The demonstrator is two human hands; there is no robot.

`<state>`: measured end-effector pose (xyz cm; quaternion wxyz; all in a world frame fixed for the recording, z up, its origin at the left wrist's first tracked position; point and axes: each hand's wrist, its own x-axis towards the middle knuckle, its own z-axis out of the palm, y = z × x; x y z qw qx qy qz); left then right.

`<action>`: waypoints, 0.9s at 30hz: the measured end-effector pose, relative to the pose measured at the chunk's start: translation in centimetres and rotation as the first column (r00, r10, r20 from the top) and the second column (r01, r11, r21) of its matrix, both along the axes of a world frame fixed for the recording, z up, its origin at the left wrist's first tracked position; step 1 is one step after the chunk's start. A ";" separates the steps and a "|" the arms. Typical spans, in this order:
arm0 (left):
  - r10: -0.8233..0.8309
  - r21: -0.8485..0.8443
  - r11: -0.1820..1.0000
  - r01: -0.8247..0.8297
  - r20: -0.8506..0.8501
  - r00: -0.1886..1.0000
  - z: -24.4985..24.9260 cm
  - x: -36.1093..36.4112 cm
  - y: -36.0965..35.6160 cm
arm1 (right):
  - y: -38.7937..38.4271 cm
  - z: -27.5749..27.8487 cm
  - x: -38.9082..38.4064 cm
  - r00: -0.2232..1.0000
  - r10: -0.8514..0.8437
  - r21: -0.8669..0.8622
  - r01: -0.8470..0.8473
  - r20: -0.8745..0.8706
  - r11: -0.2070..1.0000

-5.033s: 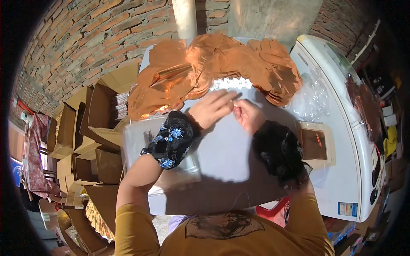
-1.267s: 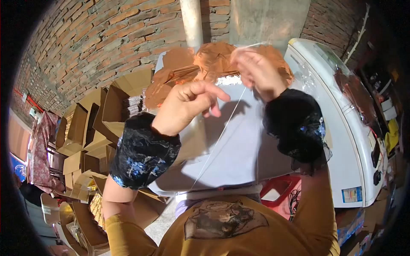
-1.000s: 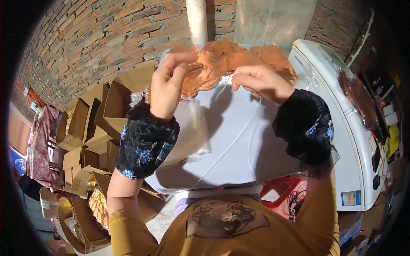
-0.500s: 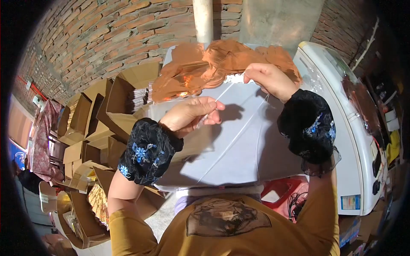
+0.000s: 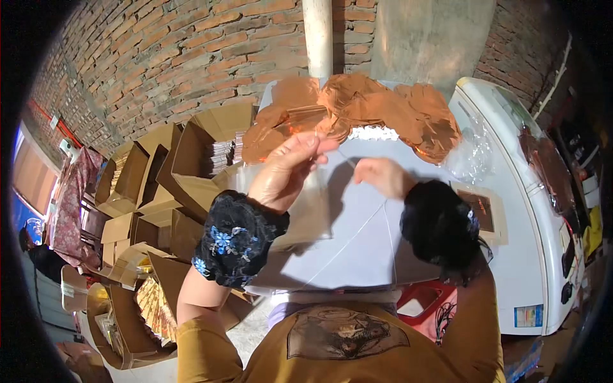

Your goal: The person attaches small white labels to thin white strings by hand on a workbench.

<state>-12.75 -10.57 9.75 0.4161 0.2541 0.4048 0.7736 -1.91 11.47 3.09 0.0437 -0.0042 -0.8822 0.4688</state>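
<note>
My left hand is raised over the white table top, its fingertips pinched together at the edge of a pile of copper foil pieces. My right hand is lower, fingers pinched on a thin clear string. A short stretch of that string runs between the two hands, and two long strands hang from the right hand toward the table's near edge. A clear plastic sleeve lies under my left wrist. Both forearms wear dark flowered sleeve covers.
Open cardboard boxes with stacked packets crowd the left side. A white chest freezer stands right, with crumpled clear plastic and a small open box beside it. A brick wall and white pipe are behind; a red stool below.
My right hand dropped from the foil pile toward the table's middle, while my left hand rose to the foil's edge. The string between them is now short.
</note>
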 end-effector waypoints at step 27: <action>-0.136 -0.086 0.991 0.106 -0.591 0.795 3.3 1.6 3.2 | 0.4 9.3 0.7 0.969 -0.057 -0.110 0.032 -0.241 0.993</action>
